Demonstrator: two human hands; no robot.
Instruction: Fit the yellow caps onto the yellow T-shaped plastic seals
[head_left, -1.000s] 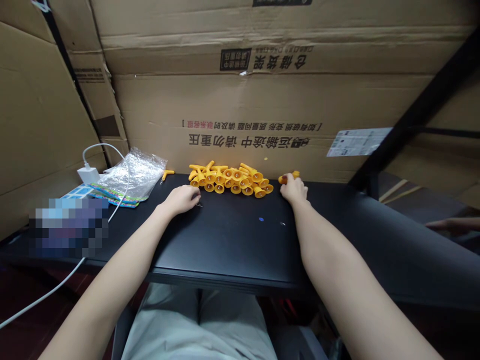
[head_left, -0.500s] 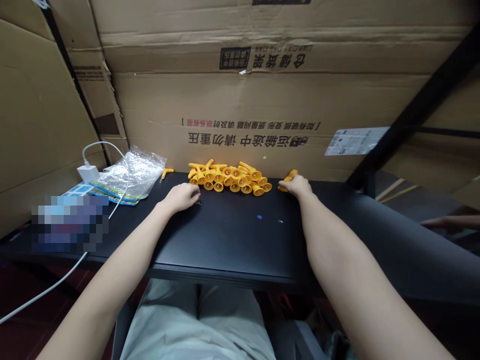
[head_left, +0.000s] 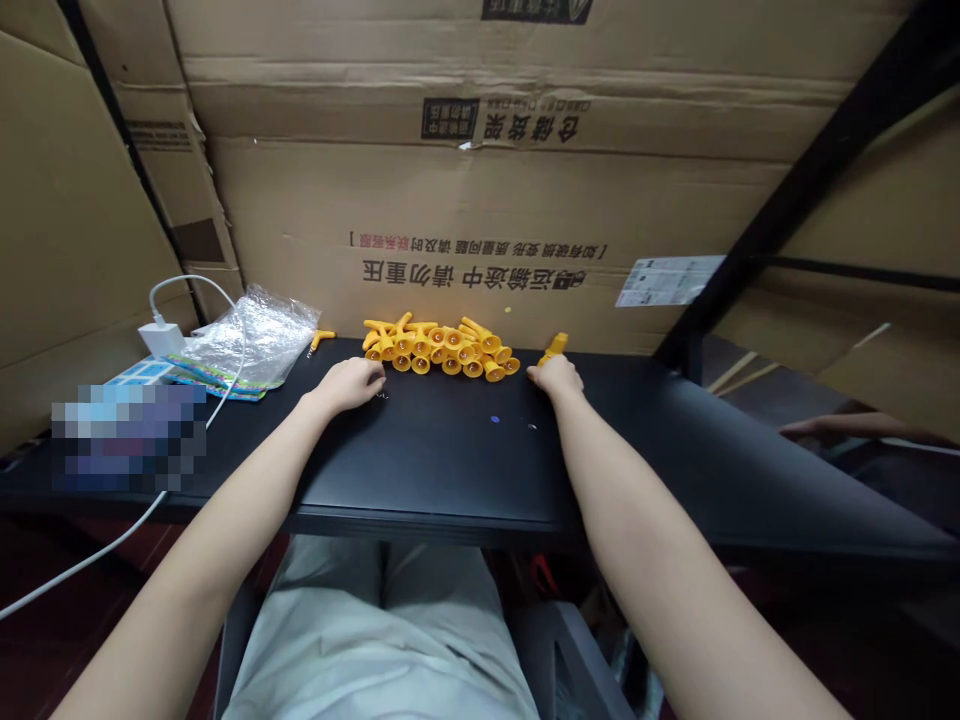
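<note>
On the black tabletop (head_left: pixel 442 460), my left hand (head_left: pixel 351 384) rests with its fingers curled closed. A small metal spiral (head_left: pixel 382 395) pokes out under its fingertips; whatever it belongs to is hidden in the hand. Just beyond lies a pile of yellow funnel-shaped pieces with handles (head_left: pixel 450 366), mostly with their round openings facing me. My right hand (head_left: pixel 559 377) is to the right of the pile, closed around a yellow piece (head_left: pixel 555 347) whose upper part shows past the knuckles. Its fingertips are mostly hidden. Left of the pile lies a yellow handle with a metal spiral tip (head_left: pixel 322 337).
A cardboard wall (head_left: pixel 465 200) rises behind the table. At left are a clear plastic bag (head_left: pixel 262 335), a white charger (head_left: pixel 160 337), its cable (head_left: pixel 120 540) and a blurred patch. A black frame post (head_left: pixel 780 180) slants up at right. Another person's hand (head_left: pixel 817 430) shows beyond it.
The view has shifted slightly to the right. My right hand has drawn a little toward me and to the left, so more of the yellow piece shows behind it. My left hand has barely moved.
</note>
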